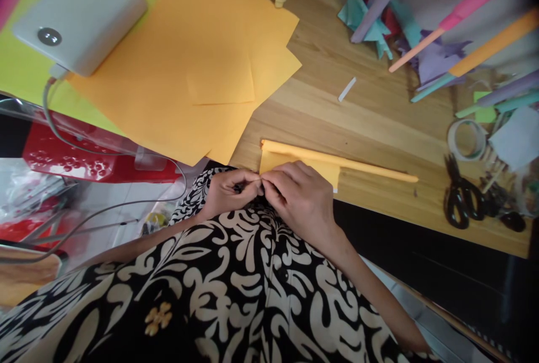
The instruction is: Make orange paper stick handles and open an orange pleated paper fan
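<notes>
Left hand (229, 192) sat at the near edge of the tabletop (370, 127), fingers curled, grip pinched on the near left corner of the yellow paper (295, 168). Right hand (297, 194) was touching it fingertip to fingertip, grip pinched on the same corner, palm lying over the unrolled flap. The paper was partly rolled: its long axis ran along the near edge, from the hands out to the right, tapering to a thin tip (410, 179) well apart from both grips. So the roll lay to the right of the pinch point, and the right hand was the nearer one to its free length. Further right, near the right edge: tape roll (466, 139), scissors (461, 200). Orange sheets (189, 71) were stacked toward the far left corner.
</notes>
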### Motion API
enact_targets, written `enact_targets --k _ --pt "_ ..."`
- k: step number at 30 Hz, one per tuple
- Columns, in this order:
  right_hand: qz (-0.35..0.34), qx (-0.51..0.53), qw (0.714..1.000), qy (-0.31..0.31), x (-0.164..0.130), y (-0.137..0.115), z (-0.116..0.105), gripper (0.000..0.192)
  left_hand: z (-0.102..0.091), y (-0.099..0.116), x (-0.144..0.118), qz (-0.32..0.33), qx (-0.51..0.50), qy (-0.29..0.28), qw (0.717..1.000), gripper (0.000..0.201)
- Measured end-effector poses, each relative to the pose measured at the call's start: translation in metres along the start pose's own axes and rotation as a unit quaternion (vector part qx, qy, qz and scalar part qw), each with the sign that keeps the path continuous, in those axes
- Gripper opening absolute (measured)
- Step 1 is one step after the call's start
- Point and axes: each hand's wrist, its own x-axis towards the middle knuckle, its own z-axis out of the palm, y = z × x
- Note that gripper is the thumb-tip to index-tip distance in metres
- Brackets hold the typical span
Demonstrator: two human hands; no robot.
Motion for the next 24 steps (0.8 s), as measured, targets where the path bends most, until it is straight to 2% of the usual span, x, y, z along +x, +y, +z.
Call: enact_targets --k 7,12,19,24 --pt "0.029 0.051 0.998 -0.011 0.001 0.002 -0.001 0.019 -0.002 0.0 0.001 -0.031 -0.004 -0.009 0.999 0.017" --pt "0.028 0.069 0.997 -0.029 -0.002 0.004 -0.002 0.016 -0.007 -0.009 0.004 -0.027 -0.058 -0.05 0.997 0.021" --pt "0.026 0.082 0.995 -0.044 -0.004 0.006 -0.002 0.015 -0.009 0.0 -0.002 -0.122 -0.133 -0.052 0.982 0.022" --pt "0.029 0.089 0.994 -0.048 -0.005 0.007 -0.002 0.017 -0.005 0.004 -0.003 -0.153 -0.144 -0.04 0.977 0.022"
